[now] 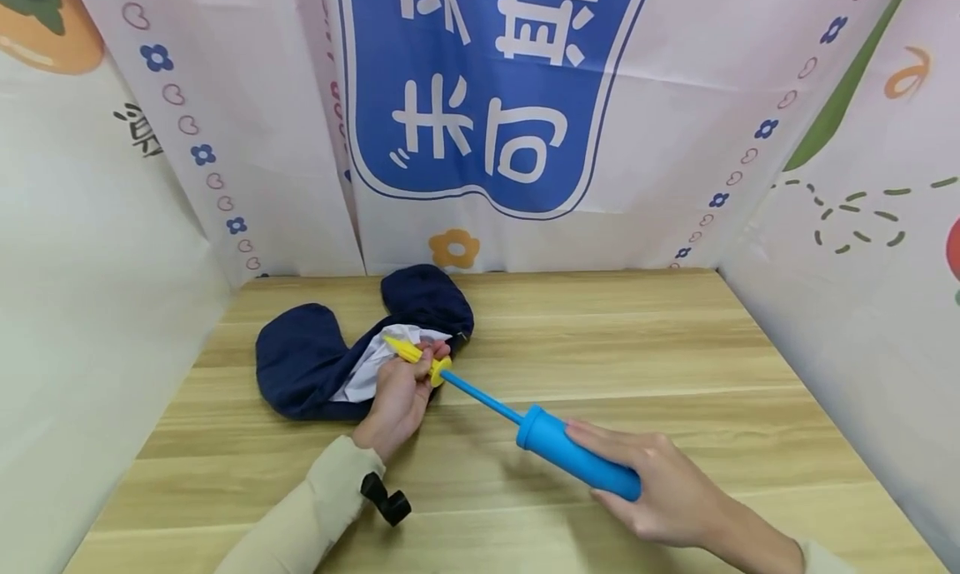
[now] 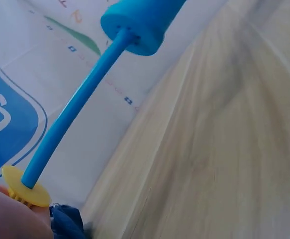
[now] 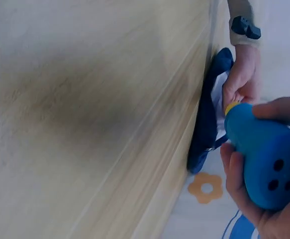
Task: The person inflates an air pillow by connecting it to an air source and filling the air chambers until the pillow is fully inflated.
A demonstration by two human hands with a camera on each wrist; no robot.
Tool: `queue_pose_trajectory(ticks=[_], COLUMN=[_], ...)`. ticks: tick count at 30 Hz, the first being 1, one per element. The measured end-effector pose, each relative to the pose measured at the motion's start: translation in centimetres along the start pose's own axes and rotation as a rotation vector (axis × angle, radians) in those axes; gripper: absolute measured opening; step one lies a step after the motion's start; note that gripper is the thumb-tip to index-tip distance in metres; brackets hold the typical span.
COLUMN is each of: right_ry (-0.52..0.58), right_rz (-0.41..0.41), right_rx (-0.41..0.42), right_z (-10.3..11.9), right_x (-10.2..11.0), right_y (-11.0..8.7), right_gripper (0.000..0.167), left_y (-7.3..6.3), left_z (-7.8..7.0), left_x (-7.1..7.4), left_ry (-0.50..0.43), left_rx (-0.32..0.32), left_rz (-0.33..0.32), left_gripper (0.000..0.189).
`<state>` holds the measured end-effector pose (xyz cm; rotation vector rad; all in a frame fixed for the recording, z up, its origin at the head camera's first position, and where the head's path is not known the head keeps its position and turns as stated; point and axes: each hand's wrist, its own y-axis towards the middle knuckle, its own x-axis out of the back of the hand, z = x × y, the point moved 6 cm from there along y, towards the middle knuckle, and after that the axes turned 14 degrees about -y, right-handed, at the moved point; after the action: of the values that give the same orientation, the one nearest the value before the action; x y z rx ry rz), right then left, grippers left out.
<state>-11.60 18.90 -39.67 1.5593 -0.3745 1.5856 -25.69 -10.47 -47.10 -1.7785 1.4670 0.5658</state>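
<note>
A blue hand pump (image 1: 573, 453) lies slanted over the wooden table (image 1: 637, 341), its thin rod (image 1: 480, 396) pulled out toward a yellow nozzle (image 1: 411, 353). My right hand (image 1: 652, 491) grips the pump's barrel (image 3: 264, 159). Pinching the nozzle at its yellow disc (image 2: 26, 186) is my left hand (image 1: 401, 395), which holds it at the white inner part of a flat navy inflatable pillow (image 1: 330, 349). The pillow lies on the table at the back left, and the nozzle tip points into its white part.
Printed fabric walls (image 1: 487, 116) close the table in at the back and on both sides. A black clip-like piece (image 1: 386, 497) sits at my left sleeve cuff.
</note>
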Motion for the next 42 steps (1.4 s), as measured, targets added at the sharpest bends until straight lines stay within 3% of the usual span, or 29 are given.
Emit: queue_pose_trajectory(ticks=[5,11,16,19,24,29,34,38,42], right_ry=[-0.076,-0.066,-0.056,-0.029,0.021,0.044,0.026,-0.046,-0.113], right_rz=[-0.083,-0.073,-0.121,-0.121,-0.035,0.020,0.011,-0.035,-0.072], right_rx=[0.044,0.030,0.063,0.091,0.095,0.073,0.049,0.051,0.047], right_z=[2.0,3.8,4.3,3.6,1.8,0.5,-0.1,0.4,1.8], right_x=[-0.2,-2.9,-4.4,-4.8,-4.5,-2.7,-0.1,0.9,-0.1], right_y=[2.1,6.6,9.0,8.5,5.7,2.3,-0.2,-0.2,2.0], right_gripper=[0.069,0.064,0.065,0.065,0.068,0.075,0.079,0.079,0.073], left_y=[-1.0,-2.4,-2.7,-2.4,-1.7,-1.4,-1.2,-1.5,-1.9], left_z=[0.5,1.5,1.9,1.8,1.0,0.1,-0.2,0.6,1.7], left_x=[-0.3,0.2,-0.2,-0.4,0.1,0.6,0.1,-0.5,-0.6], left_ry=[-0.051,-0.026,0.017,0.046,0.062,0.068,0.045,0.015,-0.010], left_rx=[-0.039,-0.082,-0.079,-0.063,-0.022,-0.005,-0.016,-0.029,-0.059], left_rz=[-0.052,-0.116,-0.086,-0.044,-0.023,-0.022,-0.013,-0.026,-0.079], left_gripper=[0.009,0.008,0.007,0.011,0.015,0.018,0.016,0.012,0.013])
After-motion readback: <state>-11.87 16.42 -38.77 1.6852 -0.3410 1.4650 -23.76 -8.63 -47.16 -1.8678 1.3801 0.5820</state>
